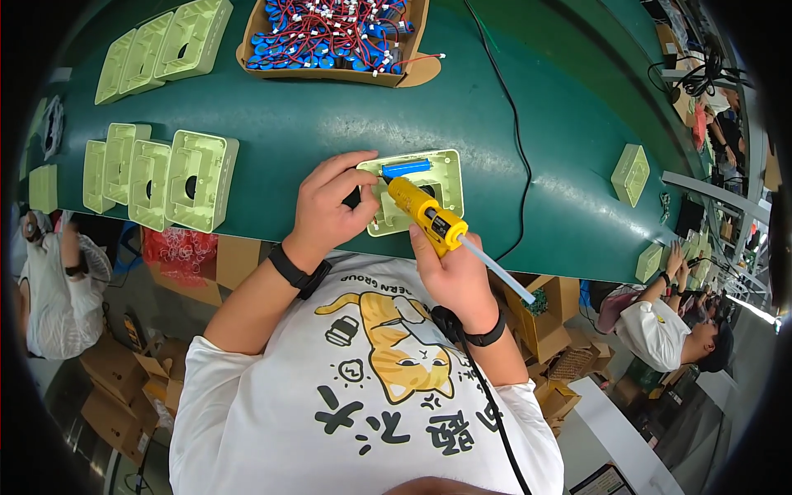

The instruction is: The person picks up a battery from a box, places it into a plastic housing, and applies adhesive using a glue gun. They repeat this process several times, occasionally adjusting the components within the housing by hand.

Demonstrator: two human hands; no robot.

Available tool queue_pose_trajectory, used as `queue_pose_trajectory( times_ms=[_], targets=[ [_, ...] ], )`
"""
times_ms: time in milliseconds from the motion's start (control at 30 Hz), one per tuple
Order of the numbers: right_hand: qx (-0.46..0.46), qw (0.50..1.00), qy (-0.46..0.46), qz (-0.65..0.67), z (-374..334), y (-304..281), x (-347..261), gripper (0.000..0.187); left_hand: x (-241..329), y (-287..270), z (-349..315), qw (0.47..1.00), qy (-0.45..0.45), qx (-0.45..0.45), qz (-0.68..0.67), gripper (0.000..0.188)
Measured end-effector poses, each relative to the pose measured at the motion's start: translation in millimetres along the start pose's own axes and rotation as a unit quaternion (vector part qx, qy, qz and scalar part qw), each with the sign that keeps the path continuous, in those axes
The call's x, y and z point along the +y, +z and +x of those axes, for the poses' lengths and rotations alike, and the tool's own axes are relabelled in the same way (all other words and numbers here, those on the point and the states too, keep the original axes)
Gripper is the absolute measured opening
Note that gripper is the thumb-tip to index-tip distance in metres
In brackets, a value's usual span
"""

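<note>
A pale green plastic housing (452, 177) lies on the bench in front of me, its hollow side up. Inside, along its far wall, sits a blue cylindrical battery (407, 168). My right hand (454, 268) is closed round a yellow hot glue gun (425, 213), whose nozzle points at the battery's left end. A whitish glue stick (499, 271) sticks out of the gun's back. With thumb and fingers, my left hand (334, 198) grips the housing's left end, close to the nozzle; the fingertips partly cover that end.
Beyond the housing stands a cardboard box (330, 76) of blue batteries with red wires. Several more green housings (198, 181) stand at the left, and another housing (630, 175) at the right. A black cable (518, 132) crosses the green bench (569, 165). Other people work at both sides.
</note>
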State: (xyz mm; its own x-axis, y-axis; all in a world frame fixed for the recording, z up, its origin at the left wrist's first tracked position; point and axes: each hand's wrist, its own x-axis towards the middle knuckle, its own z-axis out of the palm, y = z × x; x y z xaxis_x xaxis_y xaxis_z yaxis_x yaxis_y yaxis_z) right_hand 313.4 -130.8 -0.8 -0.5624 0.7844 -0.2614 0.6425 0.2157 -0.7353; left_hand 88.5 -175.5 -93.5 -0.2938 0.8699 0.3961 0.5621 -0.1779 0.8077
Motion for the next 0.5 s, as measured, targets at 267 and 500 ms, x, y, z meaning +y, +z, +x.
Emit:
queue_pose_trajectory(
  times_ms=[267, 500],
  targets=[
    [-0.006, 0.995, 0.001, 0.095, 8.6, -4.6, 6.0, 0.027, -0.9, 0.5, -0.9, 1.0, -0.004, 0.003, -0.003, 0.015],
    [-0.03, 0.995, 0.022, 0.096, 15.5, -11.2, -2.7, 0.025, 0.0, 0.2, -1.0, 1.0, -0.006, 0.006, -0.004, 0.015]
  ],
)
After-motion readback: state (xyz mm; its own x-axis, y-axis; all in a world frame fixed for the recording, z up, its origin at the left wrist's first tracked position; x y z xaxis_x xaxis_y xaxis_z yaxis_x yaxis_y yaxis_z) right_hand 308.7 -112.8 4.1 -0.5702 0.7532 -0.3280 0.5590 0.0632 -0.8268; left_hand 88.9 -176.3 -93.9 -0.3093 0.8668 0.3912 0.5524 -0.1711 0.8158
